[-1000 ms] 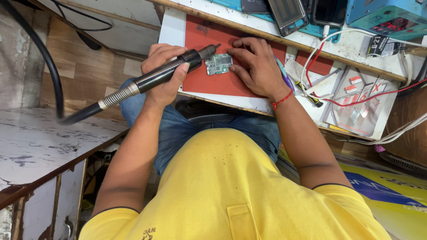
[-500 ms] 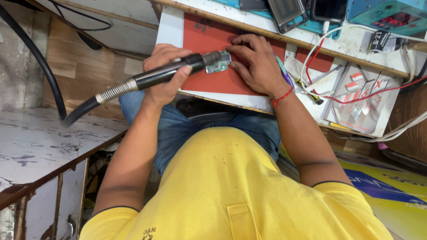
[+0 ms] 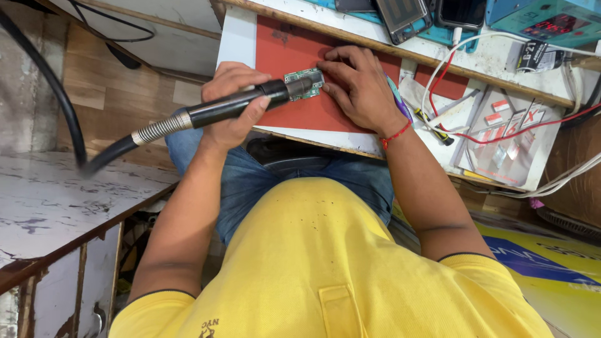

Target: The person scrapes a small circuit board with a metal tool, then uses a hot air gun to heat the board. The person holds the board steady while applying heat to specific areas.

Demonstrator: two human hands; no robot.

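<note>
**Heating the circuit board on the red mat**

I see my left hand [image 3: 235, 103] closed around the hot air wand [image 3: 244, 105], nozzle over the small circuit board [image 3: 307, 84] near the bench's front edge. My right hand [image 3: 357, 87] presses flat, fingers steadying the board. I judge the heating unfinished. The clear tray [image 3: 501, 134] at right holds small packets.

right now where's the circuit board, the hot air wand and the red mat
circuit board [image 3: 308, 82], head view, green right half
hot air wand [image 3: 231, 106], head view, black handle
red mat [image 3: 285, 47], head view, bare upper part
</note>
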